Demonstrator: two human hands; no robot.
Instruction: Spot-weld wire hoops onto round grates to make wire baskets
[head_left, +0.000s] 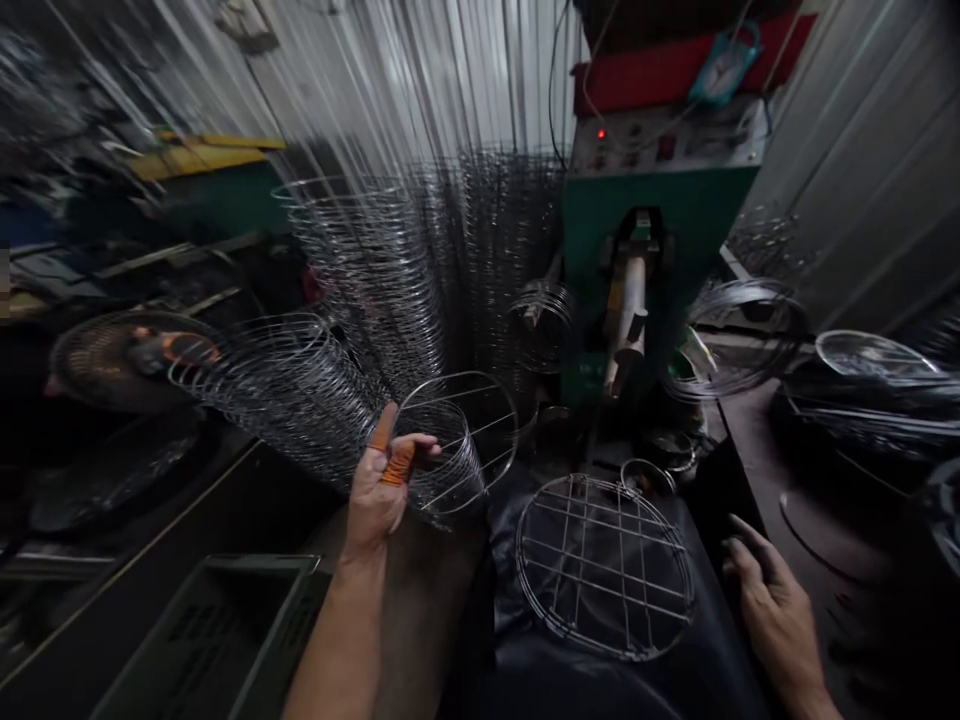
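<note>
My left hand (386, 485), with orange wraps on its thumb and a finger, holds the left edge of a wire ring (516, 440) crossed by a few thin wires. The ring is tilted up in front of a leaning stack of rings. On the dark apron (517, 650) over my lap lies a round wire grid (579, 580) with several crossing wires. To the right of that grid, my right hand (776, 605) is open, its fingers loosely bent and holding nothing I can see.
A green machine (585, 240) with a red light and a projecting metal electrode arm (630, 320) stands ahead. Tall stacks of wire rings (375, 270) are left of it. A fan (127, 360) and a plastic crate (202, 630) are farther left. Wire coils (742, 330) lie right.
</note>
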